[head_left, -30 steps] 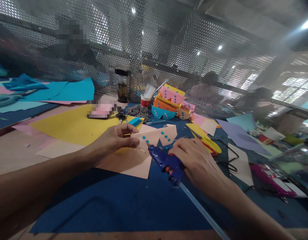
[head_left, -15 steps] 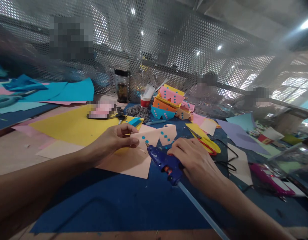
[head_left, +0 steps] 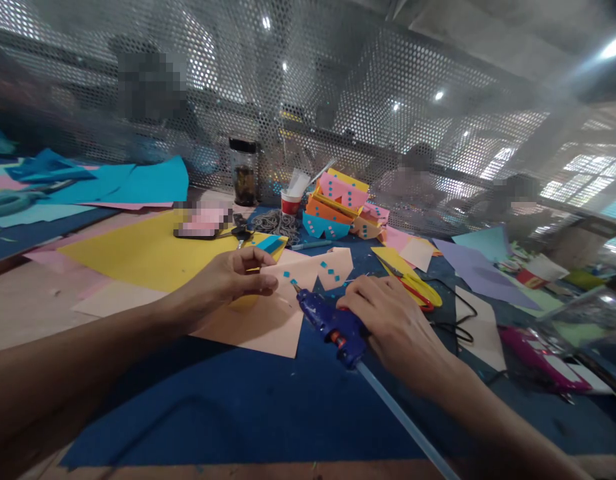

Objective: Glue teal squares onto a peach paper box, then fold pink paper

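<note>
Pinched at its left end by my left hand is a peach paper mask with small blue squares on its face and a notch at its lower edge. My right hand is wrapped round a blue hot glue gun, whose nozzle points up-left at the mask, close to the lowest blue square on the left side. A long translucent glue stick sticks out of the gun's back end. Beneath the mask lies a peach paper sheet on the blue table cover.
Behind the mask are a pile of folded coloured masks, a red-and-white cup, grey cord and a jar. Red-handled scissors and a black cable lie right. A phone rests on yellow paper. People show through the mesh.
The glue gun's nozzle has shifted very slightly to the right and up. Both hands keep their holds, and the mask stays nearly still.
</note>
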Demonstrator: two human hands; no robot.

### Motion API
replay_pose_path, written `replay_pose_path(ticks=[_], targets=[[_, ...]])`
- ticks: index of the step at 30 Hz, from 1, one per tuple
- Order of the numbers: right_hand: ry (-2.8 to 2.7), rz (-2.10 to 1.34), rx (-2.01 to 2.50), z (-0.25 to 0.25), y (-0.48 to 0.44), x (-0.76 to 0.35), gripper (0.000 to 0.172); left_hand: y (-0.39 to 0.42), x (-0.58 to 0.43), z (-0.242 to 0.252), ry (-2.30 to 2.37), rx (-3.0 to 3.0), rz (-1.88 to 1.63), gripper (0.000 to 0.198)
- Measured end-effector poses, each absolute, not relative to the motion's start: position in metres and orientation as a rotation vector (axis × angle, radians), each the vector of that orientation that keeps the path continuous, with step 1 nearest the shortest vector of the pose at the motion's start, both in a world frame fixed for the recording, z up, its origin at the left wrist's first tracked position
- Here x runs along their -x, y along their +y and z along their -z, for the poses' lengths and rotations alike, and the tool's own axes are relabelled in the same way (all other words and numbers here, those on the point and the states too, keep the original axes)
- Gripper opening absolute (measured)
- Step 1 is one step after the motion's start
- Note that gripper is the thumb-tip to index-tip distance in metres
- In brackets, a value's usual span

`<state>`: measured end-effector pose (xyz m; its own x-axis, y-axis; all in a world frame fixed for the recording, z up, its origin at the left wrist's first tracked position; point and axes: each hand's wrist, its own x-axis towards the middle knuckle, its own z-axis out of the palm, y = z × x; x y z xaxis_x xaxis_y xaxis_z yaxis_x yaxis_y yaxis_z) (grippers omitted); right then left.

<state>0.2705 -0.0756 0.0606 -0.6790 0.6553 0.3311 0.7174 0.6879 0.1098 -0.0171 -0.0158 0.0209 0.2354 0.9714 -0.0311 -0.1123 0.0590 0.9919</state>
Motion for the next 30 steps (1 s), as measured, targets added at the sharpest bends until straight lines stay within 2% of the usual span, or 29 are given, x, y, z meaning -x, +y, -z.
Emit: replay_pose_path(ticks=[30], targets=[[-2.616,0.325,1.084,-0.0547,-0.0724,-0.2686,0.023,-0.0148,0.0183,-0.0196,0.951,-1.184,-1.036,0.038]])
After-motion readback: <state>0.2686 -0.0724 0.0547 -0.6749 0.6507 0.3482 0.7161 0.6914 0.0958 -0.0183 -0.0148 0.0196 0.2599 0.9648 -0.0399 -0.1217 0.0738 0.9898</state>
